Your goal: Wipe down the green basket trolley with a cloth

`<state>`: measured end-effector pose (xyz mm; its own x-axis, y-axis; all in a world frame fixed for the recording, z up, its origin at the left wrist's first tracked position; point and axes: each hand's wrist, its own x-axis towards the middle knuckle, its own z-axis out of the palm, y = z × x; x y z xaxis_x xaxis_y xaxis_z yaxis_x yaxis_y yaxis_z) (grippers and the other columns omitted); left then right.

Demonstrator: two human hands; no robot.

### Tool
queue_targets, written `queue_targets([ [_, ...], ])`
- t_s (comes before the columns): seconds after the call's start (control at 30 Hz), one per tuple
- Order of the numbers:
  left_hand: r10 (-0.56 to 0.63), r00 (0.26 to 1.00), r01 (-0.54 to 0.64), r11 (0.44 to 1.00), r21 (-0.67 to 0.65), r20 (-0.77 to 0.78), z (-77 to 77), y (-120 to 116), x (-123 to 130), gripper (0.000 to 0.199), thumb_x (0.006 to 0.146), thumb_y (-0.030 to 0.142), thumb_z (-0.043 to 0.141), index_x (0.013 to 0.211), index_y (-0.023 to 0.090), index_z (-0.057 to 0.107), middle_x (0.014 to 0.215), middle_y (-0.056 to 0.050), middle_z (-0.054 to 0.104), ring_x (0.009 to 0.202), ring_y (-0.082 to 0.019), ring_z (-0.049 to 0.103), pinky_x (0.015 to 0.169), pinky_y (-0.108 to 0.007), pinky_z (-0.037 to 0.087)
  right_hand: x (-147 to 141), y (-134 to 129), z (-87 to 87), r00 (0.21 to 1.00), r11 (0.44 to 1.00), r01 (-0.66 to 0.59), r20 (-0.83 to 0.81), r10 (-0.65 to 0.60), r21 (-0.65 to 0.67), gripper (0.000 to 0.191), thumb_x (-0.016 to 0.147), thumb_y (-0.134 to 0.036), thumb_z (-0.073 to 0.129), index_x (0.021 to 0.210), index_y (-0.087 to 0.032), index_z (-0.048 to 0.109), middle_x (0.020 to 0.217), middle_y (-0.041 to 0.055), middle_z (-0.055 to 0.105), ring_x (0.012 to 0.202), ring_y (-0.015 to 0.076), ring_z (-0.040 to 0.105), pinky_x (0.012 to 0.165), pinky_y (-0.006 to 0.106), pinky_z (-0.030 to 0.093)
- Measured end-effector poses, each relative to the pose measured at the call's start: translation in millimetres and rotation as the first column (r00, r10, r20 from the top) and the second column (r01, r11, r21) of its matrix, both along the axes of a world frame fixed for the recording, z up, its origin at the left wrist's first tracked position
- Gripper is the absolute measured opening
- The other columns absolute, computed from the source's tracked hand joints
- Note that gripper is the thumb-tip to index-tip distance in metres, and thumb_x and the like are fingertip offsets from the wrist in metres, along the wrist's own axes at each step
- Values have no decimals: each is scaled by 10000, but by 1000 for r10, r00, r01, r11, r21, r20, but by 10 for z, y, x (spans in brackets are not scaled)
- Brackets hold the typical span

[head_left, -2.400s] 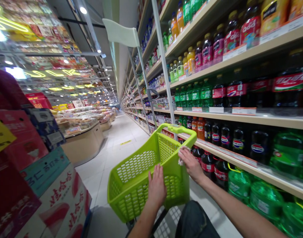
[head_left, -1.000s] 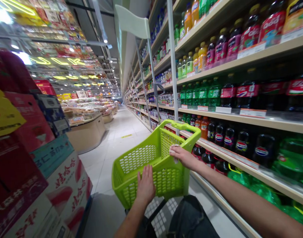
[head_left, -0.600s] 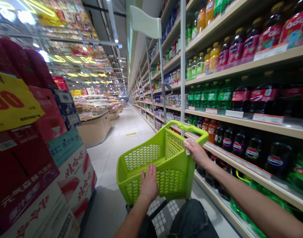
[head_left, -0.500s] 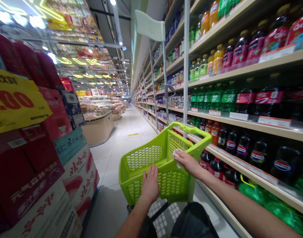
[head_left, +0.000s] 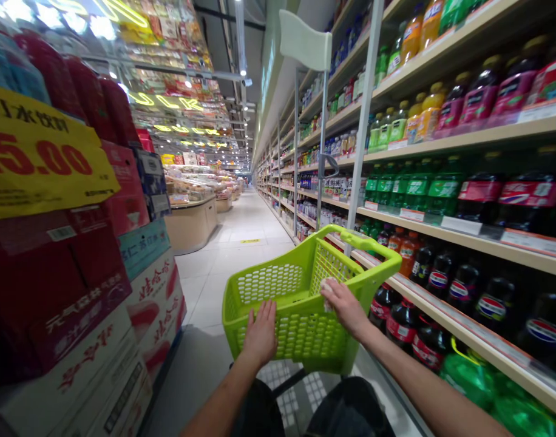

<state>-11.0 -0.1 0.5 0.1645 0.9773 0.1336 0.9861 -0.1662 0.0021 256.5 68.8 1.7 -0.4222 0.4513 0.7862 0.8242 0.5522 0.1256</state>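
A lime-green plastic shopping cart [head_left: 300,340] with perforated walls stands sideways in front of me, its handle towards the shelves. My left hand [head_left: 261,331] lies on the near side of the cart, fingers stretched out over the upper rim. Farther right on the same rim, my right hand [head_left: 343,303] is closed around a crumpled whitish cloth or tissue [head_left: 327,286], pressing it against the cart. Part of the cloth is hidden by the fingers.
Shelves with soda bottles [head_left: 444,185] rise on the right. Stacked drink cartons [head_left: 150,303] stand close on the left under a yellow price sign [head_left: 50,155]. A tiled aisle [head_left: 255,224] runs ahead past a rounded display counter [head_left: 191,227]. My knees are just below the cart.
My left hand has slid left along the cart's rim. My right hand stays near the same spot on the rim with the cloth. The view has shifted slightly left.
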Motion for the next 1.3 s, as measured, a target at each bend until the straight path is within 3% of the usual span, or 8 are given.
queue_targets([
  [0.1, 48, 999, -48, 999, 7, 25, 42, 14, -116, 743, 659, 189, 393, 1371, 82, 210, 1446, -85, 257, 1334, -199, 190, 1093, -411, 139, -184, 80, -126, 997, 997, -74, 28, 74, 7, 336, 825, -111, 418, 1066, -239, 614, 1229, 75, 544, 1168, 230, 459, 951, 444, 393],
  [0.23, 99, 993, -98, 995, -30, 66, 104, 45, -172, 670, 674, 195, 391, 1331, 92, 303, 1391, -98, 362, 1292, -198, 285, 1084, -384, 180, -149, 320, -65, 998, 995, -55, -38, 52, -79, 352, 815, -94, 411, 1041, -260, 624, 1178, 60, 581, 1127, 216, 496, 936, 443, 405],
  [0.37, 117, 990, -112, 992, -64, 78, 85, 84, 0, 765, 652, 242, 433, 1364, 64, 216, 1443, -112, 256, 1334, -237, 186, 1092, -430, 139, -377, 455, -38, 986, 982, -89, -155, 63, -169, 406, 780, -37, 384, 1062, -213, 616, 1136, 115, 597, 1098, 241, 515, 916, 480, 407],
  [0.57, 42, 994, -30, 993, -116, 102, 81, 134, 145, 865, 633, 313, 464, 1383, 44, 126, 1479, -108, 123, 1357, -248, 71, 1100, -428, 108, -1105, 304, -226, 946, 925, -304, -188, 264, -230, 469, 783, -74, 380, 1220, -202, 493, 1167, 70, 591, 1079, 180, 535, 919, 359, 437],
  [0.83, 174, 980, -168, 983, -73, 91, -75, 36, -315, 776, 605, 223, 459, 1344, 81, 269, 1447, -104, 250, 1349, -253, 121, 1090, -477, 103, -988, 343, -181, 923, 915, -305, -321, 214, -266, 428, 776, -86, 390, 1156, -199, 552, 1131, 92, 614, 1032, 238, 576, 877, 409, 470],
  [1.0, 15, 996, -4, 993, -118, 92, -100, 36, -234, 777, 613, 241, 473, 1350, 106, 268, 1453, -69, 245, 1352, -225, 111, 1103, -413, 99, -1329, 65, -283, 861, 847, -480, -312, 402, -231, 429, 782, -102, 414, 1179, -196, 546, 1172, 78, 592, 1111, 207, 528, 940, 391, 439],
  [1.13, -8, 998, 13, 995, -98, 54, -86, 60, -275, 758, 637, 190, 434, 1365, 123, 237, 1464, -65, 209, 1353, -208, 115, 1097, -447, 85, -1321, -151, -540, 840, 895, -430, -419, 346, -122, 495, 809, -99, 408, 1288, -221, 435, 1292, 105, 486, 1221, 222, 412, 993, 461, 376],
  [1.3, -17, 999, 21, 994, -106, 39, -126, 116, -263, 771, 627, 171, 420, 1371, 118, 222, 1472, -60, 179, 1356, -211, 98, 1091, -468, 100, -1184, -425, -1219, 873, 899, -422, -319, 368, -116, 503, 817, -89, 405, 1276, -292, 442, 1162, 74, 599, 1097, 218, 539, 860, 429, 505],
])
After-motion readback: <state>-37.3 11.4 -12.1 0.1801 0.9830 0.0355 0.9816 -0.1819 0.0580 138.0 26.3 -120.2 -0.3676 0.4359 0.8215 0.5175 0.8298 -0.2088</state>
